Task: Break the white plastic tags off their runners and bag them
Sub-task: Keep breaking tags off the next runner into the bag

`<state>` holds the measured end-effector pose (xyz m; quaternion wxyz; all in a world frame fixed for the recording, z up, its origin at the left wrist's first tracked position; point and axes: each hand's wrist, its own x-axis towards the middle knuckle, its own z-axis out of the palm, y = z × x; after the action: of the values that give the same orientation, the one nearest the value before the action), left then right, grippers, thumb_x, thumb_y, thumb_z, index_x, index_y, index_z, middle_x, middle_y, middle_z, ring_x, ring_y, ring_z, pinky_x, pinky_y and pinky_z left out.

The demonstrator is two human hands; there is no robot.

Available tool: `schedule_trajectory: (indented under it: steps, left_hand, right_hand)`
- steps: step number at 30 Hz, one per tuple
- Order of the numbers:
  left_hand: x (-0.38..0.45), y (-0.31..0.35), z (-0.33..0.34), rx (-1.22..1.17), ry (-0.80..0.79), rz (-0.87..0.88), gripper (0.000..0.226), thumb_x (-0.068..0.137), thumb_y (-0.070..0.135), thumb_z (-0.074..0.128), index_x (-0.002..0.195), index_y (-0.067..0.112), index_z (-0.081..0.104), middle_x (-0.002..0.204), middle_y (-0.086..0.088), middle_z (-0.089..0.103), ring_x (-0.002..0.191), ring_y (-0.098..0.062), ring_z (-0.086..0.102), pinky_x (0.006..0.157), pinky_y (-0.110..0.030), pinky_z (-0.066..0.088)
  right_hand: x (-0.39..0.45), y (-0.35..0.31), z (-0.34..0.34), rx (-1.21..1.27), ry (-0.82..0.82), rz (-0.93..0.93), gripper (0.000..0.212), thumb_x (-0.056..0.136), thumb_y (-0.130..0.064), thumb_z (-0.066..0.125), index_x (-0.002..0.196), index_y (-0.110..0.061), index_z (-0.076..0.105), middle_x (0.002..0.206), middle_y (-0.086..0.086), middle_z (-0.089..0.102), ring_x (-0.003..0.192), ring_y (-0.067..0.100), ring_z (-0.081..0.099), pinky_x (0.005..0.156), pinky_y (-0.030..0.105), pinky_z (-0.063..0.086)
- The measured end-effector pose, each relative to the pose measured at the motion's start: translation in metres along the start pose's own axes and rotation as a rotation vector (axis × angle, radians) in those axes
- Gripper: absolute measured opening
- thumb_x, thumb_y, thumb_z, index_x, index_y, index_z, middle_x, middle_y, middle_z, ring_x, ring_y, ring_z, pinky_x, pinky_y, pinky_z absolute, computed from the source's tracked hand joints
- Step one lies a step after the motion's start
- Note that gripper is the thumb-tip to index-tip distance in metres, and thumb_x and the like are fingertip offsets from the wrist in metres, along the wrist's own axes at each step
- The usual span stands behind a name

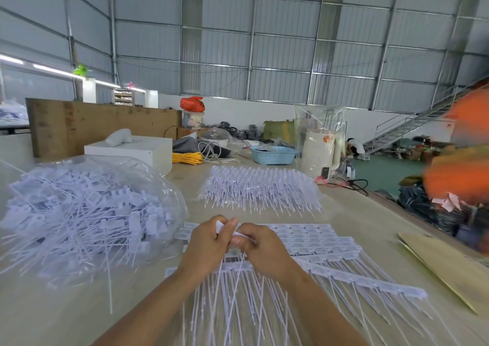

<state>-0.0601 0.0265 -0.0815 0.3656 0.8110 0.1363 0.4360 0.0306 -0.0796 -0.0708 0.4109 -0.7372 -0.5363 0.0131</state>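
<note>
The table (pixel 357 213) fills the lower frame, pale wood running toward 12 o'clock. At 9 o'clock on it sits a big clear bag (pixel 87 213), mouth gaping, heaped with loose white tags (pixel 79 221) whose thin tails stick out every way. At 6 o'clock lie rows of tags still on their runners (pixel 330 269), overlapped like shingles, tails fanning toward the near edge. At 12 o'clock, farther up the table, a second stack of runner strips (pixel 260 189) stands apart from the near rows. At 3 o'clock a flat cardboard sheet (pixel 449 269) lies along the table edge. Behind the far stack, a blue basket (pixel 274 155) at 12 and a white box (pixel 132 151) at 11.

At centre, both hands meet above the near rows. The left hand (pixel 207 242) has its fingers curled, pinching a white tag piece (pixel 221 226) at its top. The right hand (pixel 260 245) pinches another tag (pixel 239 239) just beside it, thumb and fingers pressed onto it; thin tails hang down from between the two hands.
</note>
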Motion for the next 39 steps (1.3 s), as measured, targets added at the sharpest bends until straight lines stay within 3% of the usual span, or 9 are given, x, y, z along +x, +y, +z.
schedule_trajectory:
  steps: [7,11,14,16,22,28,33,36,39]
  left_hand:
    - [0.007,0.003,-0.007,0.023,-0.117,-0.096,0.046,0.097,0.025,0.049,0.053,0.014,0.049,0.045,0.002,0.049,0.042,-0.008,0.043,0.045,-0.018,0.032]
    - [0.008,0.007,-0.008,-0.277,-0.24,-0.3,0.047,0.097,0.023,0.05,0.051,0.018,0.042,0.036,0.008,0.038,0.03,-0.006,0.031,0.036,-0.017,0.025]
    - [0.012,0.007,-0.019,-0.681,-0.314,-0.433,0.041,0.091,0.027,0.054,0.052,0.018,0.046,0.041,0.005,0.031,0.031,-0.008,0.024,0.035,-0.013,0.019]
    - [0.016,0.007,-0.027,-0.788,-0.283,-0.438,0.035,0.086,0.033,0.055,0.056,0.018,0.049,0.043,0.006,0.035,0.033,-0.008,0.027,0.034,-0.014,0.023]
    - [0.018,0.013,0.003,-0.482,-0.079,-0.334,0.023,0.097,0.027,0.049,0.079,0.012,0.051,0.057,-0.001,0.049,0.044,-0.01,0.04,0.041,-0.019,0.032]
    - [0.025,0.021,0.013,-0.535,-0.134,-0.487,0.025,0.1,0.029,0.046,0.085,0.01,0.052,0.053,-0.002,0.05,0.037,-0.009,0.041,0.039,-0.016,0.032]
    - [0.016,0.021,0.025,-0.626,-0.054,-0.523,0.045,0.099,0.046,0.038,0.079,0.01,0.057,0.049,0.0,0.048,0.034,-0.007,0.036,0.036,-0.015,0.025]
    - [0.012,0.021,0.026,-0.662,-0.04,-0.534,0.059,0.096,0.056,0.031,0.073,0.009,0.057,0.045,0.003,0.046,0.031,-0.006,0.033,0.034,-0.014,0.022]
    - [0.012,0.022,0.028,-0.643,-0.093,-0.518,0.059,0.092,0.062,0.035,0.069,0.016,0.066,0.048,-0.001,0.046,0.033,-0.008,0.033,0.034,-0.015,0.023]
  right_hand:
    - [0.001,-0.001,-0.007,-0.221,0.001,-0.065,0.025,0.094,-0.036,0.052,0.092,-0.015,0.065,0.078,0.001,0.064,0.076,0.021,0.058,0.076,0.032,0.046]
    - [0.002,-0.004,-0.015,-0.433,0.008,-0.153,0.024,0.094,-0.04,0.048,0.099,-0.025,0.065,0.096,-0.004,0.065,0.094,0.019,0.059,0.086,0.034,0.036]
    - [0.006,-0.003,-0.026,-0.298,0.078,-0.078,0.023,0.094,-0.037,0.05,0.09,-0.019,0.064,0.091,-0.004,0.065,0.09,0.017,0.059,0.092,0.035,0.038]
    - [0.009,0.002,-0.038,-0.121,0.15,0.006,0.018,0.094,-0.029,0.053,0.077,-0.024,0.057,0.076,-0.011,0.058,0.081,0.016,0.054,0.081,0.03,0.039]
    - [0.009,-0.013,-0.02,-0.04,0.128,-0.039,0.016,0.096,-0.021,0.051,0.082,-0.014,0.054,0.077,0.015,0.056,0.076,0.031,0.053,0.071,0.039,0.042]
    - [0.005,-0.009,-0.016,0.014,0.136,-0.033,0.014,0.095,-0.009,0.049,0.094,0.003,0.057,0.082,0.018,0.057,0.074,0.027,0.051,0.065,0.035,0.038]
    - [0.005,-0.005,-0.011,0.019,0.144,-0.004,0.011,0.094,-0.009,0.051,0.087,-0.001,0.056,0.076,0.014,0.056,0.068,0.026,0.049,0.057,0.027,0.033]
    - [0.007,-0.003,-0.014,0.029,0.165,0.017,0.011,0.093,-0.011,0.053,0.082,-0.011,0.057,0.07,0.0,0.055,0.061,0.008,0.047,0.053,0.015,0.032]
    - [0.014,-0.004,-0.021,-0.014,0.158,-0.01,0.015,0.092,-0.013,0.057,0.08,-0.004,0.058,0.076,0.007,0.057,0.073,0.014,0.048,0.063,0.024,0.03]
